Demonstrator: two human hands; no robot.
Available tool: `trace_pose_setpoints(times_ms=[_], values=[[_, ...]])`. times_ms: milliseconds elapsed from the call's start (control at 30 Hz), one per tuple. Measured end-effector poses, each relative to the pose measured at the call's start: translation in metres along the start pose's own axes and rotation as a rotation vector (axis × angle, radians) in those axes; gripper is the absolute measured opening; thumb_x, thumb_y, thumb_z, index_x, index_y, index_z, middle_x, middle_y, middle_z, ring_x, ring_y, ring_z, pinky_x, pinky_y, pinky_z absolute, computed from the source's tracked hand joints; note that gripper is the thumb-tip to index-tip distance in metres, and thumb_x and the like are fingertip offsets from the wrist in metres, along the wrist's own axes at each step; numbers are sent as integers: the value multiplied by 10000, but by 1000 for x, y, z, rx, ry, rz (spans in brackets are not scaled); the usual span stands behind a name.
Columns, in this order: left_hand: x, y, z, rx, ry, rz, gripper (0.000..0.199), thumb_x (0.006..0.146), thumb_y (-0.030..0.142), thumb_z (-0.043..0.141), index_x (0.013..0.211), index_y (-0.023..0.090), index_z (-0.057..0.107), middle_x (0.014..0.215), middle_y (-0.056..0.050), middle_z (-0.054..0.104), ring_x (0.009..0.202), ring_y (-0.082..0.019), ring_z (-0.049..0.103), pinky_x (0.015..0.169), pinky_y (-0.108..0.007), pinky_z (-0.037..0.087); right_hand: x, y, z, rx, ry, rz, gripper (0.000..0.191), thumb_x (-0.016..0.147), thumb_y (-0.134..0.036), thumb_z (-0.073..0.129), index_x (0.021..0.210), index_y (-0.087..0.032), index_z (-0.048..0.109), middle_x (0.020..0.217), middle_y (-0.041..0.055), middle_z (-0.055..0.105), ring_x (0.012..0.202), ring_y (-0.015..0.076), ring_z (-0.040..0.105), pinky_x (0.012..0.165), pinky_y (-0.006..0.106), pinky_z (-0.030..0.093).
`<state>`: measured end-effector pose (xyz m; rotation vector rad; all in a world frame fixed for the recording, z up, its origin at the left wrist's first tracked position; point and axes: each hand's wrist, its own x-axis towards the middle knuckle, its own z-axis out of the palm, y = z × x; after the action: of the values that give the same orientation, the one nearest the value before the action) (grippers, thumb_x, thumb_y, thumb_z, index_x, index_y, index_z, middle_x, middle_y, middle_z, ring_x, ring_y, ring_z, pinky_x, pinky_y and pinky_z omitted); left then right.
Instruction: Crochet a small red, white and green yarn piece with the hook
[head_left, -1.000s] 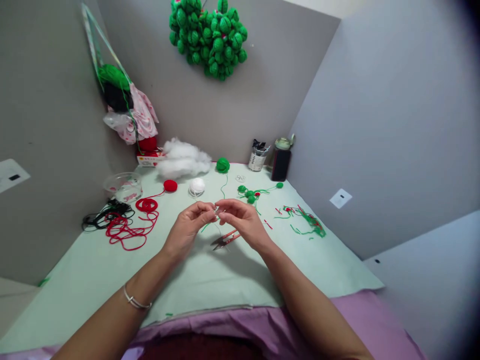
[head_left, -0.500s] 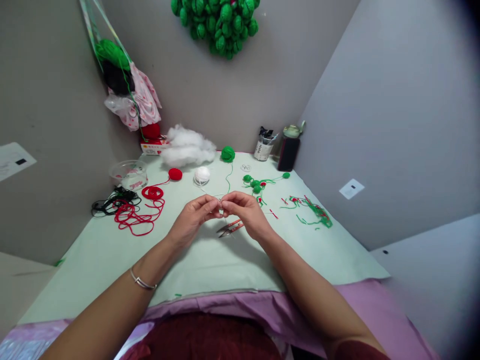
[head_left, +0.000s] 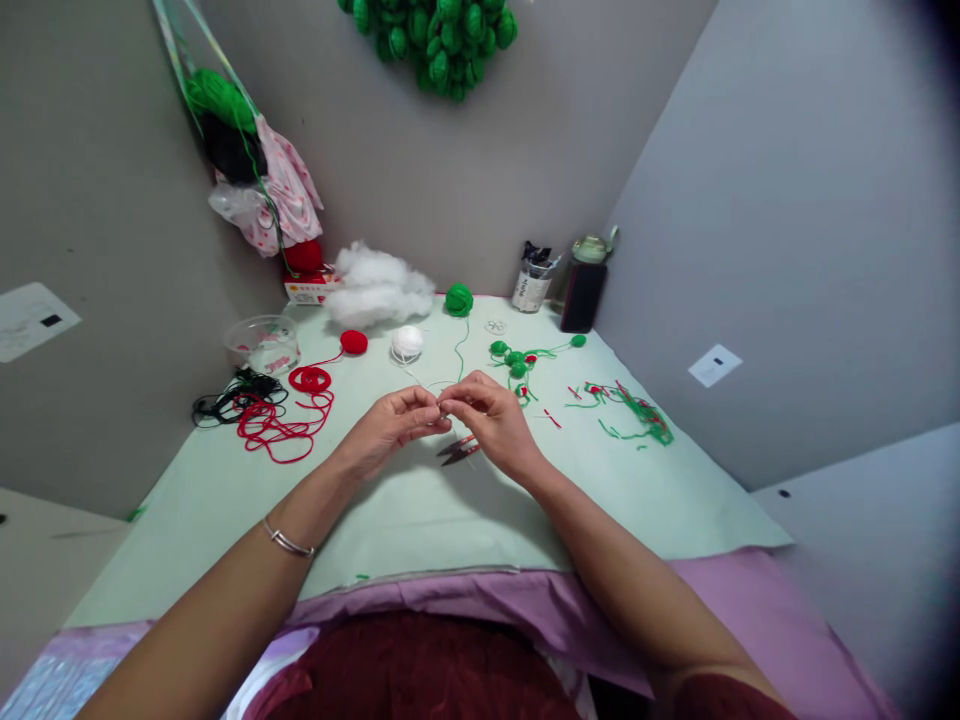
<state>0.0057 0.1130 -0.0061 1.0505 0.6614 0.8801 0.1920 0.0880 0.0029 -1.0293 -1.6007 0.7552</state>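
Note:
Above the middle of the table, my left hand [head_left: 401,425] and my right hand [head_left: 491,425] meet at the fingertips. Both are closed in a pinch on thin white yarn [head_left: 417,379], which trails back to a white yarn ball [head_left: 407,343]. The exact bit between the fingers is too small to make out. Thread snips [head_left: 457,451] with orange-red handles lie just below my right hand, partly hidden by it. A strand from the green yarn ball [head_left: 459,300] runs down behind my hands.
Left are tangled red yarn [head_left: 281,430], black yarn [head_left: 236,400] and a clear tub [head_left: 262,345]. White stuffing [head_left: 379,287] lies at the back. On the right are small green crocheted pieces [head_left: 516,360], yarn scraps [head_left: 637,415], a pen cup [head_left: 531,288] and a phone [head_left: 583,297].
My hands stay together with small finger movements; the right fingers have shifted slightly on the yarn. The whole view has moved a little.

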Motion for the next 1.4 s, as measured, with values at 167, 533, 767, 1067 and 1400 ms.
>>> trace_pose_setpoints(times_ms=[167,533,767,1067,1400], values=[[-1,-1,3,-19,23,10,349,709,364,960,830,171,696,840,12,739,818,-160,749,934,-339,567,2,9,2,31,10,36,76,885,-254,752,864,-241,825,768,3,583,754,162,541,696,309,435],[1,-5,3,-77,61,62,306,773,329,911,965,150,753,960,-52,796,895,-172,745,952,-337,575,2,4,-4,42,-184,20,236,908,-280,739,1136,-277,800,965,16,587,850,155,611,769,309,527],[2,-2,5,-90,44,33,316,746,317,932,969,140,794,1014,-73,804,944,-184,744,934,-308,587,3,15,-2,4,-150,-34,239,876,-230,770,1105,-287,813,878,-12,577,751,136,561,754,319,493],[4,-5,1,-66,43,-1,329,733,342,934,932,138,770,961,-64,784,879,-160,729,922,-304,585,5,18,0,187,-141,113,158,800,-337,837,939,-263,825,858,-4,652,772,147,579,736,315,478],[9,-13,-12,173,269,165,257,736,290,900,947,228,767,992,-42,764,1016,-243,696,989,-374,512,11,17,-1,343,-79,220,325,726,-434,882,949,-221,779,708,-41,620,595,100,493,569,272,413]])
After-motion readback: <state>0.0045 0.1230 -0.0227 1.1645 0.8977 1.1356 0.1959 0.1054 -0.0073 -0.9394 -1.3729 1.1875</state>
